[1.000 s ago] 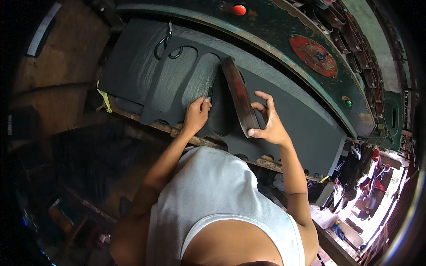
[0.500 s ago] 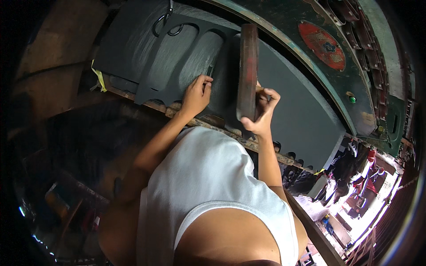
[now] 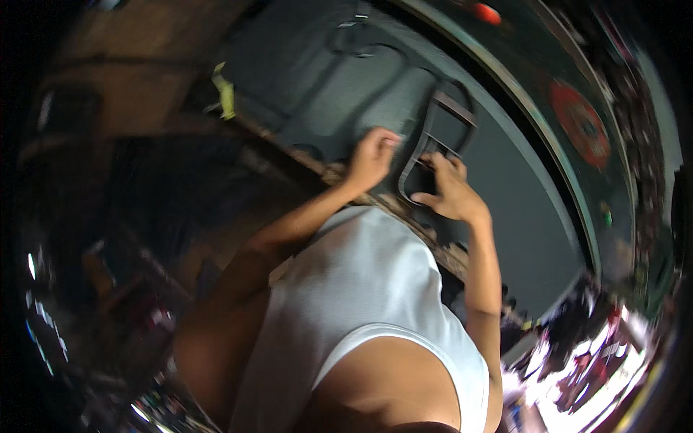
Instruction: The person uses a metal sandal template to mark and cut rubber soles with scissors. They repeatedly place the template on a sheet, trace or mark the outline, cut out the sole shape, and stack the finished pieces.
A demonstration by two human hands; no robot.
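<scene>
A dark steel cutting die [image 3: 456, 108], a long rounded loop with crossbars inside, is over the dark grey sheet [image 3: 516, 206]. My right hand [image 3: 455, 189] grips it by the inner bars, with the thumb at its near end. Whether the die touches the sheet everywhere I cannot tell. Just left of the die, my left hand [image 3: 372, 162] is closed in a pinch above the sheet; what it holds, if anything, is blurred. Long rounded cut-outs in the sheet's left part show a paler, scratched board [image 3: 372, 81] below.
The green beam of a machine [image 3: 538, 94] with a red oval plate [image 3: 580, 123] runs along the far right side. Scissors [image 3: 350, 40] lie at the back of the board. A yellow strip [image 3: 224, 92] hangs at its left corner. The worn table edge [image 3: 278, 148] is close to my body.
The die has turned from edge-on to lying flatter, its open outline now showing. The view has swung, shifting the scene rightward. My left hand remains pinched and is closer to the die.
</scene>
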